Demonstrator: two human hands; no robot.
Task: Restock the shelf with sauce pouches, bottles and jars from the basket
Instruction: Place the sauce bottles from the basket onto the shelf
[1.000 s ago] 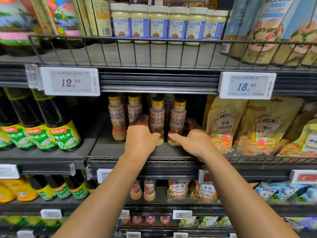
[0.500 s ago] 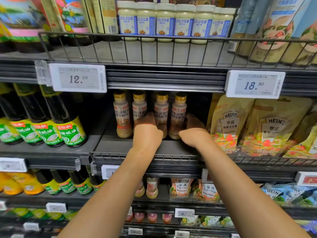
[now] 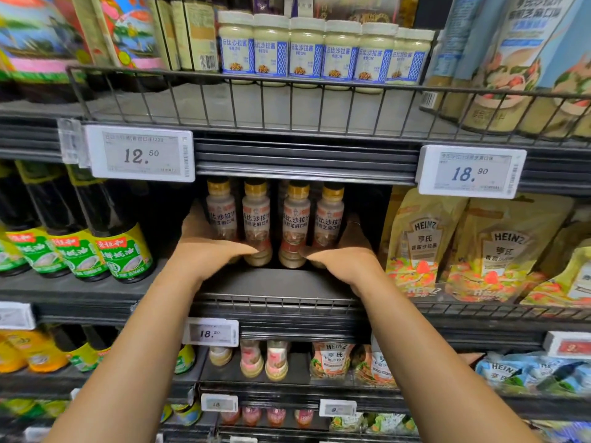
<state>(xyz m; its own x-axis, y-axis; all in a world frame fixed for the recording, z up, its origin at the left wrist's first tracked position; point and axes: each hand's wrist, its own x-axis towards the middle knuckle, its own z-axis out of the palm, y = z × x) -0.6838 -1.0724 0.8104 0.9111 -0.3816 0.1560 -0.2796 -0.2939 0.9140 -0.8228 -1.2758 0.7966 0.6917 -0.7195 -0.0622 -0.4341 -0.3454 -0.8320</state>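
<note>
Several small dressing bottles (image 3: pixel 294 219) with yellow caps stand side by side, set back on the middle shelf (image 3: pixel 278 282). My left hand (image 3: pixel 204 255) lies against the left side of the group, fingers reaching back past the leftmost bottle and the thumb across the front bases. My right hand (image 3: pixel 347 260) mirrors it on the right side, thumb pointing left at the bases. The fingers look straight and press the group from both sides. No basket is in view.
Yellow Heinz pouches (image 3: pixel 422 244) stand right of the bottles; dark green-labelled bottles (image 3: pixel 124 247) stand left. White jars (image 3: pixel 307 52) line the shelf above, behind a wire rail. Price tags (image 3: pixel 140 153) hang from that upper shelf's edge. A low wire rail (image 3: pixel 275 303) fronts the middle shelf.
My hands have spread apart from the two middle bottles to the outer sides of the group. The bottles now stand in an even row, further back.
</note>
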